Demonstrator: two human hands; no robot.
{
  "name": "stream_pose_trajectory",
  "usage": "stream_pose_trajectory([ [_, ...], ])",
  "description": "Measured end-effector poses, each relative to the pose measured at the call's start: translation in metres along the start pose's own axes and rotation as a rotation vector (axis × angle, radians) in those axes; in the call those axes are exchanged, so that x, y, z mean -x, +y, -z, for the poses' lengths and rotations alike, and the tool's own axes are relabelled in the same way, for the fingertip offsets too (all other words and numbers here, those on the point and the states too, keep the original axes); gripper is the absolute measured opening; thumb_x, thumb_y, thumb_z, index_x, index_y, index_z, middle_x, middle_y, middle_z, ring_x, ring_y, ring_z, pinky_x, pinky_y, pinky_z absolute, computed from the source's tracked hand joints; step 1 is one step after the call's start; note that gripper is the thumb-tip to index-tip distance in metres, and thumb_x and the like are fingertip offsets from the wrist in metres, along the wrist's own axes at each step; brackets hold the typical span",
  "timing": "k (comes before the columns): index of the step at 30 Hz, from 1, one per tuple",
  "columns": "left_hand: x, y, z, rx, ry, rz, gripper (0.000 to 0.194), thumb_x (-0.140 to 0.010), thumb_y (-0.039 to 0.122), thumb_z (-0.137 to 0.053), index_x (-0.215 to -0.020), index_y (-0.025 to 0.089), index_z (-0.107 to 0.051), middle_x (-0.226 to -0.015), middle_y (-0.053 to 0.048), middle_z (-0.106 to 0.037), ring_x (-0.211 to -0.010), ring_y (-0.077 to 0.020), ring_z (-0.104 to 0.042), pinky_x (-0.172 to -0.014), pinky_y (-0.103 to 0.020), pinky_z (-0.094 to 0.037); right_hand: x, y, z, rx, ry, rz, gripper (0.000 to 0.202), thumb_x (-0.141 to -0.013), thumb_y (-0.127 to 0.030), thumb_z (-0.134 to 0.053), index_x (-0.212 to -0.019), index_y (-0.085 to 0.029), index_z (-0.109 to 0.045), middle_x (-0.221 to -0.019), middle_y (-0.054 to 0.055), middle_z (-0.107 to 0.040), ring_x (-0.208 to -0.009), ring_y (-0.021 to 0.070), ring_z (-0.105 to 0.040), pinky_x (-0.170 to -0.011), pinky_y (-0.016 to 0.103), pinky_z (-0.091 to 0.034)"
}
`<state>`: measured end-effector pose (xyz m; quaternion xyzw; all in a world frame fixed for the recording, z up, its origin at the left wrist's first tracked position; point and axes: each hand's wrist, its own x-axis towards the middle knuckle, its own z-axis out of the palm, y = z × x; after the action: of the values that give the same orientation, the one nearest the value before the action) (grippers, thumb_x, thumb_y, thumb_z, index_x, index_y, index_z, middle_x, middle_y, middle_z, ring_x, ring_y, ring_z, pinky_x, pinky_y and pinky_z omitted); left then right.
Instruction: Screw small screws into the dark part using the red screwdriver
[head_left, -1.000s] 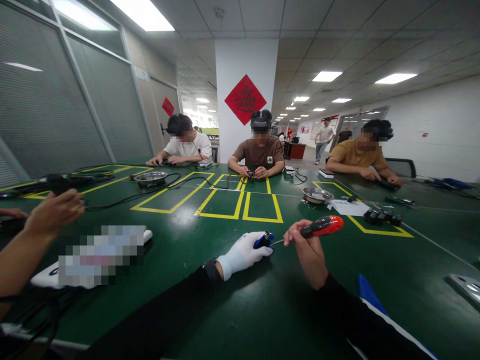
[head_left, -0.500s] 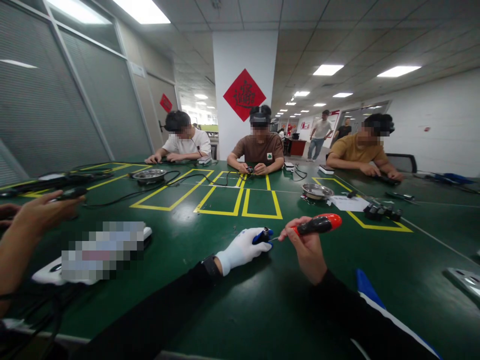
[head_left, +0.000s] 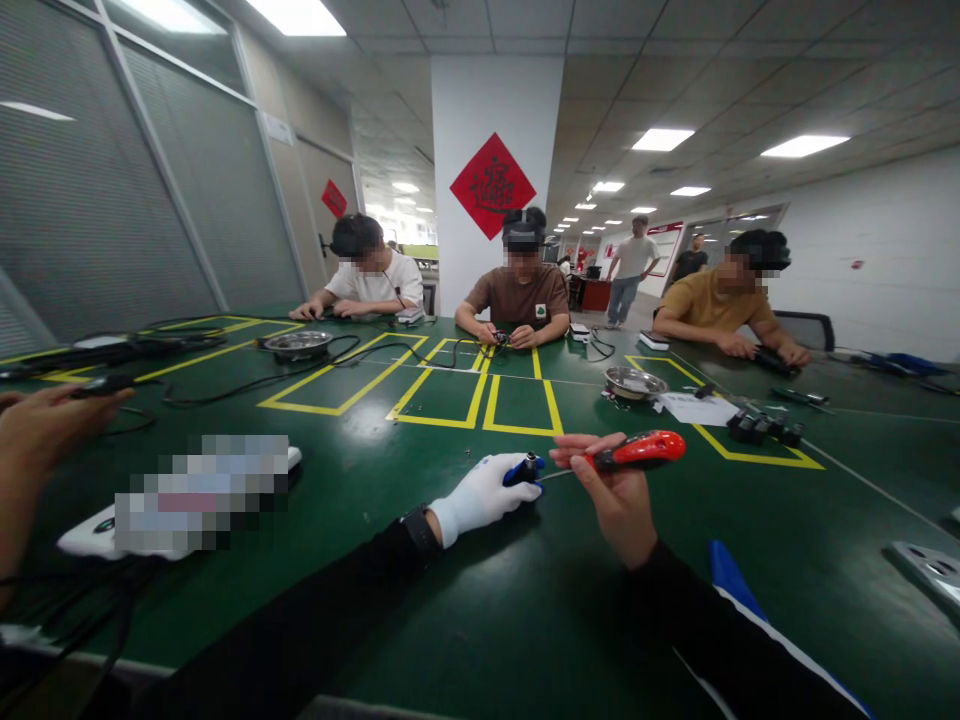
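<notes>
My left hand point(head_left: 480, 500), in a white glove with blue fingertips, is closed around a small black part point(head_left: 530, 466). Most of that part is hidden by the fingers, so its kind does not show. My bare right hand point(head_left: 624, 508) holds a red and black screwdriver point(head_left: 649, 449) between thumb and fingers, with some fingers stretched out along it. The handle points right, and the thin shaft runs left to the black part. Whether the tip sits in a screw is too small to tell.
Metal bowls point(head_left: 634, 392) stand farther back on the green table point(head_left: 450, 640), beside white paper point(head_left: 697, 408) and black parts point(head_left: 763, 428). A white device point(head_left: 75, 540) lies left, near a co-worker's hand point(head_left: 52, 425). Several people sit around the table. Blue-and-white cloth point(head_left: 739, 585) lies right.
My right fingers have straightened and spread around the screwdriver, whose handle has turned to show more red. My left hand stays nearly still. The co-worker's hand at left has moved left.
</notes>
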<state>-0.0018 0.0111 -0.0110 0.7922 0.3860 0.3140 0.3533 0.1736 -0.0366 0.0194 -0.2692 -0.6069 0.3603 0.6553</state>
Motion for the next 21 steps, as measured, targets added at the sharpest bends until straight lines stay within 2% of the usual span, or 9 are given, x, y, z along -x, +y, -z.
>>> stream_pose_trajectory([
  [2, 0.000, 0.000, 0.000, 0.000, 0.004, -0.015, 0.031, -0.076, 0.041, -0.057, -0.092, 0.015, -0.063, -0.077, -0.001, -0.063, -0.065, -0.0145, -0.055, -0.064, -0.025, -0.043, -0.001, 0.002, 0.000, -0.028, -0.003, -0.016, 0.017, -0.083, -0.021, -0.059, -0.089, -0.024, -0.044, -0.080, -0.002, -0.061, -0.068, 0.0150, -0.061, -0.073, 0.038, -0.051],
  [4, 0.000, 0.000, 0.000, -0.004, 0.015, -0.027, 0.030, -0.076, 0.039, -0.057, -0.093, 0.015, -0.064, -0.081, -0.002, -0.064, -0.067, -0.0150, -0.056, -0.066, -0.025, -0.043, 0.000, 0.007, 0.000, -0.033, 0.025, -0.013, 0.017, -0.084, -0.021, -0.057, -0.093, -0.025, -0.043, -0.074, -0.005, -0.055, -0.062, 0.0129, -0.058, -0.072, 0.035, -0.050],
  [7, 0.001, 0.000, 0.000, -0.002, 0.016, -0.015, 0.033, -0.077, 0.040, -0.056, -0.097, 0.015, -0.063, -0.083, -0.002, -0.064, -0.067, -0.0149, -0.056, -0.065, -0.025, -0.044, 0.004, 0.014, -0.001, -0.045, 0.051, 0.007, 0.023, -0.087, -0.024, -0.051, -0.107, -0.028, -0.042, -0.080, -0.003, -0.053, -0.068, 0.0133, -0.056, -0.078, 0.038, -0.049],
  [10, 0.000, -0.001, -0.001, -0.001, -0.003, 0.010, 0.033, -0.077, 0.041, -0.056, -0.096, 0.015, -0.063, -0.077, -0.001, -0.064, -0.062, -0.0138, -0.055, -0.063, -0.025, -0.043, 0.007, 0.015, -0.002, 0.049, 0.015, 0.027, 0.030, -0.087, -0.027, -0.051, -0.116, -0.028, -0.044, -0.096, 0.002, -0.053, -0.081, 0.0162, -0.058, -0.085, 0.041, -0.046],
  [12, 0.000, -0.001, 0.000, -0.006, -0.008, 0.002, 0.033, -0.077, 0.041, -0.056, -0.093, 0.014, -0.063, -0.073, 0.000, -0.063, -0.061, -0.0134, -0.054, -0.061, -0.024, -0.042, 0.007, 0.013, -0.001, 0.188, -0.017, 0.061, 0.023, -0.084, -0.026, -0.056, -0.107, -0.025, -0.053, -0.110, 0.006, -0.052, -0.098, 0.0208, -0.056, -0.090, 0.043, -0.044],
  [14, 0.000, -0.001, 0.000, -0.007, -0.006, -0.009, 0.032, -0.077, 0.041, -0.056, -0.092, 0.014, -0.063, -0.072, 0.000, -0.062, -0.059, -0.0129, -0.053, -0.059, -0.023, -0.041, 0.007, 0.010, 0.001, 0.281, -0.036, 0.118, 0.012, -0.081, -0.024, -0.060, -0.092, -0.024, -0.057, -0.112, 0.006, -0.054, -0.108, 0.0242, -0.051, -0.093, 0.044, -0.041],
  [15, 0.000, -0.001, 0.000, -0.006, -0.003, -0.015, 0.031, -0.077, 0.041, -0.056, -0.091, 0.014, -0.063, -0.071, 0.001, -0.062, -0.058, -0.0128, -0.053, -0.058, -0.023, -0.040, 0.006, 0.009, 0.002, 0.288, -0.040, 0.135, 0.009, -0.081, -0.023, -0.061, -0.088, -0.024, -0.055, -0.105, 0.006, -0.056, -0.106, 0.0240, -0.052, -0.091, 0.043, -0.042],
  [18, 0.000, 0.000, 0.000, -0.008, 0.003, -0.026, 0.030, -0.078, 0.040, -0.055, -0.091, 0.015, -0.063, -0.071, 0.001, -0.061, -0.058, -0.0128, -0.053, -0.057, -0.023, -0.039, 0.005, 0.010, 0.005, 0.256, -0.046, 0.127, 0.004, -0.085, -0.024, -0.055, -0.085, -0.024, -0.051, -0.081, 0.001, -0.057, -0.081, 0.0189, -0.056, -0.079, 0.038, -0.045],
  [21, 0.001, 0.000, 0.000, -0.021, -0.001, -0.016, 0.030, -0.078, 0.040, -0.055, -0.092, 0.015, -0.063, -0.070, 0.000, -0.060, -0.059, -0.0135, -0.054, -0.057, -0.023, -0.040, 0.004, 0.011, 0.007, 0.299, 0.022, 0.121, 0.009, -0.088, -0.030, -0.049, -0.084, -0.022, -0.053, -0.080, 0.001, -0.055, -0.075, 0.0170, -0.054, -0.072, 0.034, -0.044],
])
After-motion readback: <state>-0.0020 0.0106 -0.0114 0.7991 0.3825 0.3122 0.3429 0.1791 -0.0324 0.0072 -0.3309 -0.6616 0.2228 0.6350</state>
